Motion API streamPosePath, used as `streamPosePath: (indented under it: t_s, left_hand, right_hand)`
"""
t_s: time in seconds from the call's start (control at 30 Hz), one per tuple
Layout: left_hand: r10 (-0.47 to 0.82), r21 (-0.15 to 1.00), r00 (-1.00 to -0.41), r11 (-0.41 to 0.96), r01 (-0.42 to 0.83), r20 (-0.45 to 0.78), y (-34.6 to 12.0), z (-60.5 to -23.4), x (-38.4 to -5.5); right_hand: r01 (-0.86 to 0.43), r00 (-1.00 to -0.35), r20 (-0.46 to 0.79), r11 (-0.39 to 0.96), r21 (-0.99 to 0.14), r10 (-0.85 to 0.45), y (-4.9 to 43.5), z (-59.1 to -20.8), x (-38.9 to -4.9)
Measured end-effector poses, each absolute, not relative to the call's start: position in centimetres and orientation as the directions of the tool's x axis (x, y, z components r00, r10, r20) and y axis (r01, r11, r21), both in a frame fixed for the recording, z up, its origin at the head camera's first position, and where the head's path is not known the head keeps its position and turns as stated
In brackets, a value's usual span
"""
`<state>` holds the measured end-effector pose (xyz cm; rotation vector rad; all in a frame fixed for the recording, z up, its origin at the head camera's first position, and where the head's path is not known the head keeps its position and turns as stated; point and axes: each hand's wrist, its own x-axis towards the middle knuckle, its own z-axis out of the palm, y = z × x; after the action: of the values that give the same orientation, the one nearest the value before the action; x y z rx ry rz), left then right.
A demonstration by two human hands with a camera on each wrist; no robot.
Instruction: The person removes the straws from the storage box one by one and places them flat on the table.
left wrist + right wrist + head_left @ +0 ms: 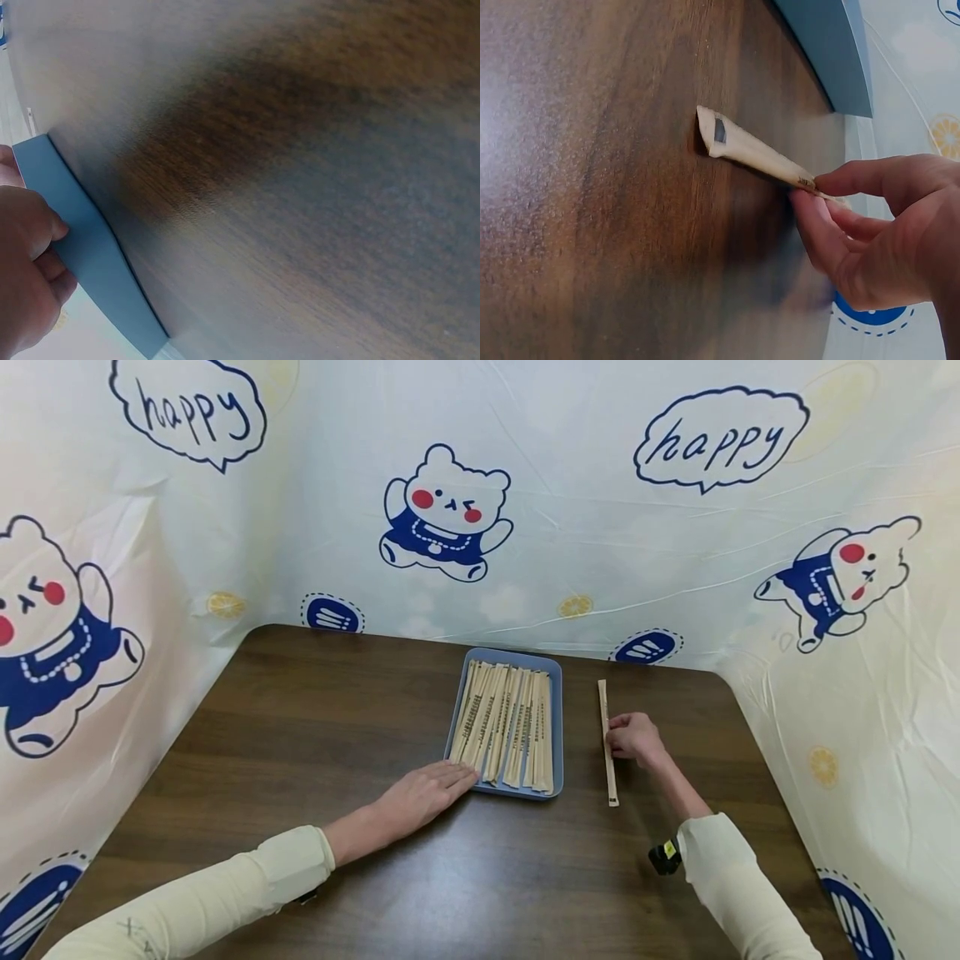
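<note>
A blue tray [557,727] lies on the brown table, holding several slim chopstick packets [498,718] in printed paper, laid lengthwise side by side. My left hand [431,791] grips the tray's near left corner. The left wrist view shows that hand [30,262] against the tray's blue wall [90,240], some fingertips bent over it. To the right of the tray, my right hand [636,737] pinches a single paper-wrapped chopstick packet [609,777] between thumb and fingers. Close up, the packet [757,154] points away from the hand [892,225], its dark-marked end low over the wood.
The wooden table [300,710] reaches back to a printed cloth [570,527] with bears and "happy" bubbles, which also hangs at both sides. A small black device with a yellow label [665,857] sits at the right wrist.
</note>
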<state>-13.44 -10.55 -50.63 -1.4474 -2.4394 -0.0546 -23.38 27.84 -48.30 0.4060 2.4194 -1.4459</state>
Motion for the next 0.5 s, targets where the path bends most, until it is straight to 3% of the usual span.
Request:
streamPosePath:
  t_s: [0.5]
  left_hand:
    - [0.848, -0.105, -0.447, 0.491, 0.865, 0.286, -10.56, -50.61, -13.45]
  right_hand:
    - [0.242, -0.967, -0.226, 0.678, -0.693, 0.114, 28.41, -49.3, -23.72]
